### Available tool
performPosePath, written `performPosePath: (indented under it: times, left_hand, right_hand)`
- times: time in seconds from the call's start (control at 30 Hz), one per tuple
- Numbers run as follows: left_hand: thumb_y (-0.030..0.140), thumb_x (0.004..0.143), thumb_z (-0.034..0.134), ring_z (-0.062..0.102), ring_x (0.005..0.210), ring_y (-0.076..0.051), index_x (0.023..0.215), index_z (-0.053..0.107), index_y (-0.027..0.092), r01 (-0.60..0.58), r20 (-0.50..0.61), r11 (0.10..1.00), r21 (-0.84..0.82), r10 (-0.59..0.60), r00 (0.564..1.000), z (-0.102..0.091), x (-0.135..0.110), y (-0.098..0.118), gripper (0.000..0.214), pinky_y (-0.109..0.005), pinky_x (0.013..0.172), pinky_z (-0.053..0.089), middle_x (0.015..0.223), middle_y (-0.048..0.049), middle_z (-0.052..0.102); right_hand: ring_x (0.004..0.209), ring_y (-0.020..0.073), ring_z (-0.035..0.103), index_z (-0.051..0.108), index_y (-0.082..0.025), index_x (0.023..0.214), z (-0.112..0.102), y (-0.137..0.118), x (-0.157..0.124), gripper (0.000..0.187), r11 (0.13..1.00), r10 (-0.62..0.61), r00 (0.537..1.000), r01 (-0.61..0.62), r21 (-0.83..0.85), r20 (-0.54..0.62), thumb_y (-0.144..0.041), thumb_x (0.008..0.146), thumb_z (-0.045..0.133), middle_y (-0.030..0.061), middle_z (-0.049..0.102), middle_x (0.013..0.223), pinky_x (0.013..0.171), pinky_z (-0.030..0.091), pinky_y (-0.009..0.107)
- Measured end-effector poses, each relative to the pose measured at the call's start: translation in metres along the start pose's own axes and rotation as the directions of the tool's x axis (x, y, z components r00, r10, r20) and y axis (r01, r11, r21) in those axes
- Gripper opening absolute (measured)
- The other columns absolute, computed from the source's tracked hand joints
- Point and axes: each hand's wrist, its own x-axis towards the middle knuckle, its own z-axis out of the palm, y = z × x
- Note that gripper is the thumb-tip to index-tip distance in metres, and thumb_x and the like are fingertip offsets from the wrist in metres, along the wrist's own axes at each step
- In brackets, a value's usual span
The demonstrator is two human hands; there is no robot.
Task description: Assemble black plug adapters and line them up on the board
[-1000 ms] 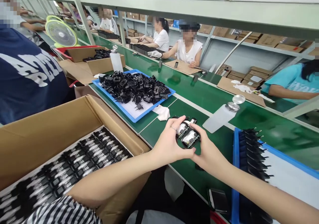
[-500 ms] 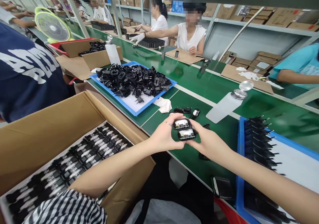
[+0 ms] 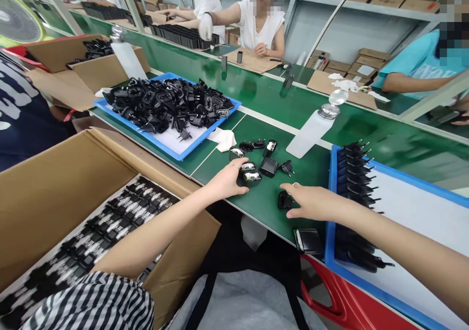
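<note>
My left hand (image 3: 227,179) lies on the green table (image 3: 256,205), fingers closed round two small black charger shells (image 3: 251,172) with pale insides that sit on the table. My right hand (image 3: 311,201) rests lower right of them, its fingers curled over a small black part (image 3: 283,200). Between and beyond the hands lie several loose black pieces, among them a square block (image 3: 269,166) and a two-pin plug piece (image 3: 287,166).
A blue tray (image 3: 176,155) heaped with black plug parts stands far left, a white cloth (image 3: 223,139) beside it. A plastic bottle (image 3: 310,133) and a second blue tray (image 3: 331,193) with a row of plugs are right. A cardboard box (image 3: 47,188) of parts sits left. People work across the belt.
Both hands held the two shells together in the air. Now the left hand has lowered them to the table, and the right hand has let go and moved right onto another black part.
</note>
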Motion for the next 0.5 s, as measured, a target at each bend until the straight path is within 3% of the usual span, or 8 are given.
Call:
performPosePath:
  times: [0.07, 0.17, 0.27, 0.37, 0.5]
  left_hand:
    - [0.025, 0.059, 0.057, 0.032, 0.112, -0.02, 0.114, 0.034, 0.015, -0.037, -0.069, 0.994, 0.107, 0.045, 0.997, -0.004, -0.009, 0.006, 0.06, -0.031, 0.091, 0.031, 0.122, -0.0077, 0.035]
    - [0.027, 0.066, 0.049, 0.042, 0.102, -0.018, 0.1, 0.046, 0.02, -0.02, -0.105, 0.981, 0.195, 0.041, 0.994, -0.012, -0.023, 0.016, 0.035, -0.029, 0.083, 0.037, 0.11, -0.0021, 0.047]
    - [0.032, 0.069, 0.044, 0.053, 0.079, -0.013, 0.088, 0.051, 0.022, 0.086, -0.046, 0.987, 0.138, -0.081, 0.996, -0.02, -0.031, 0.021, 0.022, -0.025, 0.069, 0.042, 0.089, 0.0021, 0.057]
    - [0.033, 0.068, 0.044, 0.054, 0.066, -0.011, 0.083, 0.052, 0.022, 0.189, -0.025, 0.98, 0.06, -0.188, 0.982, -0.023, -0.031, 0.02, 0.02, -0.022, 0.061, 0.041, 0.074, 0.0043, 0.058]
    - [0.033, 0.066, 0.047, 0.053, 0.063, -0.012, 0.082, 0.053, 0.02, 0.259, -0.016, 0.964, 0.054, -0.259, 0.966, -0.014, -0.025, 0.018, 0.021, -0.022, 0.059, 0.04, 0.067, 0.0029, 0.058]
  right_hand:
    - [0.064, 0.0201, 0.055, 0.039, -0.011, 0.109, 0.012, -0.002, 0.004, 0.045, 0.997, -0.049, 0.998, 0.046, -0.061, -0.048, -0.026, 0.07, 0.058, 0.0126, 0.047, 0.099, 0.049, 0.04, 0.026]
    - [0.058, 0.0169, 0.052, 0.045, -0.01, 0.094, 0.015, -0.001, 0.009, 0.028, 0.989, -0.13, 0.984, 0.12, -0.086, -0.12, -0.015, 0.068, 0.055, 0.0096, 0.048, 0.089, 0.046, 0.036, 0.024]
    - [0.05, 0.0115, 0.048, 0.039, -0.011, 0.099, 0.001, 0.003, 0.011, 0.034, 0.988, -0.113, 0.972, 0.133, 0.083, -0.205, -0.007, 0.067, 0.049, 0.0066, 0.047, 0.084, 0.044, 0.034, 0.021]
    - [0.048, 0.0119, 0.046, 0.032, -0.01, 0.106, -0.019, 0.002, 0.01, 0.038, 0.968, -0.054, 0.961, 0.117, 0.22, -0.273, -0.009, 0.07, 0.045, 0.0022, 0.048, 0.072, 0.042, 0.033, 0.02]
    - [0.059, 0.015, 0.05, 0.036, -0.009, 0.109, -0.03, -0.008, 0.015, 0.038, 0.986, -0.096, 0.916, 0.141, 0.087, -0.389, -0.009, 0.072, 0.044, 0.0109, 0.045, 0.093, 0.052, 0.038, 0.023]
